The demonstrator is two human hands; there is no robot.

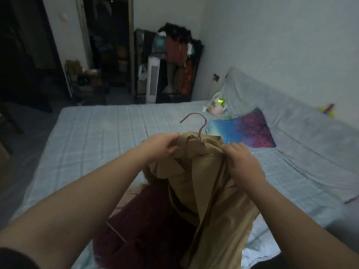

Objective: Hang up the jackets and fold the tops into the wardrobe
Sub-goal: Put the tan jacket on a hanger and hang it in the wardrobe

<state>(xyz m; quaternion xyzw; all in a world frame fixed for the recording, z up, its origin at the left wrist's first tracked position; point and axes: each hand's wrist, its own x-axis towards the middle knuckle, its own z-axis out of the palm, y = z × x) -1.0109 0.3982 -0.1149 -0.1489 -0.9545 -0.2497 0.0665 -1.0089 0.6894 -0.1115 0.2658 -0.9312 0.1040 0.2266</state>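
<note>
Both my hands grip tan jacket (206, 193) at frame centre, left hand (163, 145) and right hand (243, 162) pinching shoulders, pink hanger (196, 123) hook above collar, maroon garment (147, 226) below on bed (93, 136)

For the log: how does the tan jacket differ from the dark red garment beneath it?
Colour: the tan jacket is light beige; the dark red garment is deep maroon.
Support: the tan jacket sits on a pink hanger, gripped near the collar by the left hand and right hand; no hand is on the dark red garment.
Pose: the tan jacket is held up; the dark red garment lies crumpled, partly covered.
Both are over the bed.
</note>
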